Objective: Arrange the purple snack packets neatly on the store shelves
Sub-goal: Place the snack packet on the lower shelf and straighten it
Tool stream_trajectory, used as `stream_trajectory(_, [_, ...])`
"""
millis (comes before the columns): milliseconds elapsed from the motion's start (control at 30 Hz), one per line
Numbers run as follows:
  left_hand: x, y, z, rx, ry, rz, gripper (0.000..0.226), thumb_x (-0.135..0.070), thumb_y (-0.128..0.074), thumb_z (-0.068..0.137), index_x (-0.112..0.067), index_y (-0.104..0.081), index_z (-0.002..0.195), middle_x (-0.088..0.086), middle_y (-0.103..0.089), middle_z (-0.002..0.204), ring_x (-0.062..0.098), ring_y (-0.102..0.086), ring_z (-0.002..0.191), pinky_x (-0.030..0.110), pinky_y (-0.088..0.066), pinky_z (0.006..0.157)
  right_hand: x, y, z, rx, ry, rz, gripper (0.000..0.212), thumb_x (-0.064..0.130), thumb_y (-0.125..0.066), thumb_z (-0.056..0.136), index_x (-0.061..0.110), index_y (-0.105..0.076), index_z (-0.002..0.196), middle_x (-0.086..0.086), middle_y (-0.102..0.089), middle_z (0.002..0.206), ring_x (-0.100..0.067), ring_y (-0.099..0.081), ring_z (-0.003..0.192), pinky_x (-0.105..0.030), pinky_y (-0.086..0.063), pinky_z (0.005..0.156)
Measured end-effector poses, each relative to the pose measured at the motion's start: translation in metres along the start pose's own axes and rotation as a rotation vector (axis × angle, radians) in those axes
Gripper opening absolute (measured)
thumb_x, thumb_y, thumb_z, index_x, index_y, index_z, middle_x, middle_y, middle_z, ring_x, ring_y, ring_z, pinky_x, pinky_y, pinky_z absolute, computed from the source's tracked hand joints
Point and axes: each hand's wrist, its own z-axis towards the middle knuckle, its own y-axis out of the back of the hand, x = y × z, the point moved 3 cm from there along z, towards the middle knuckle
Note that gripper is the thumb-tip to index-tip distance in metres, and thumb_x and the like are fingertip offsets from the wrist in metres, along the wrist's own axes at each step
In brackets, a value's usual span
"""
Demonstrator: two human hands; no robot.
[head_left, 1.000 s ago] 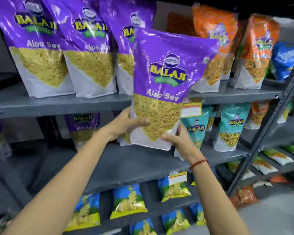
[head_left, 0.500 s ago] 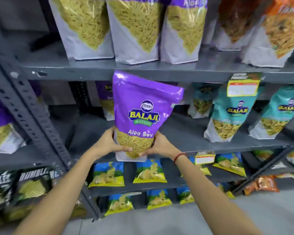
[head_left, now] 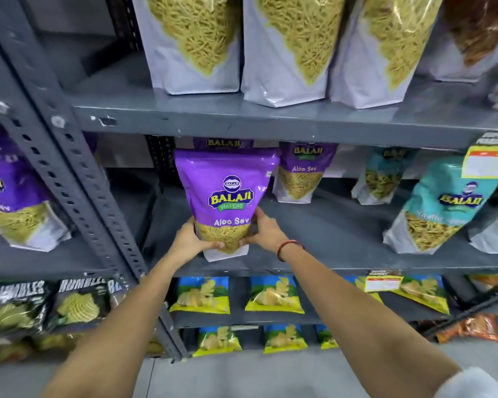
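I have my left hand (head_left: 191,239) and right hand (head_left: 266,232) clamped on the glossy purple Aloo Sev snack packet (head_left: 226,202), its base at the grey metal middle shelf's (head_left: 328,234) front edge; released there, I judge it could topple forward.

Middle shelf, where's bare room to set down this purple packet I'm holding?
Bare middle shelf runs between the held purple packet and the teal packet, in front of the rear Aloo Sev packet. Left of the held packet is bare too. The far right is crowded.
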Motion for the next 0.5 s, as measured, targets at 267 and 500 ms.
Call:
stream_trajectory(267, [-0.004, 0.001, -0.002, 0.001, 0.077, 0.105, 0.082, -0.027, -0.088, 0.056, -0.014, -0.045, 0.125, 0.005, -0.058, 0.128, 0.023, -0.054, 0.115, 0.029, -0.040, 0.089, 0.006, 0.004, -0.003, -0.018, -0.048, -0.105, 0.071, 0.018, -0.081, 0.070, 0.008, -0.043, 0.129, -0.018, -0.054, 0.130, -0.034, -0.048, 0.124, -0.039, -0.041, 0.100])
stream_trajectory(500, [-0.045, 0.029, -0.035, 0.056, 0.090, 0.355, 0.027, -0.030, -0.074, 0.075, -0.006, -0.070, 0.087, 0.013, -0.073, 0.099, 0.026, -0.065, 0.101, 0.031, -0.046, 0.083, 0.051, 0.054, -0.060, -0.220, 0.057, -0.134, 0.041, 0.031, -0.075, 0.077, 0.008, -0.064, 0.108, -0.013, -0.069, 0.106, -0.028, -0.065, 0.098, -0.042, -0.053, 0.087])
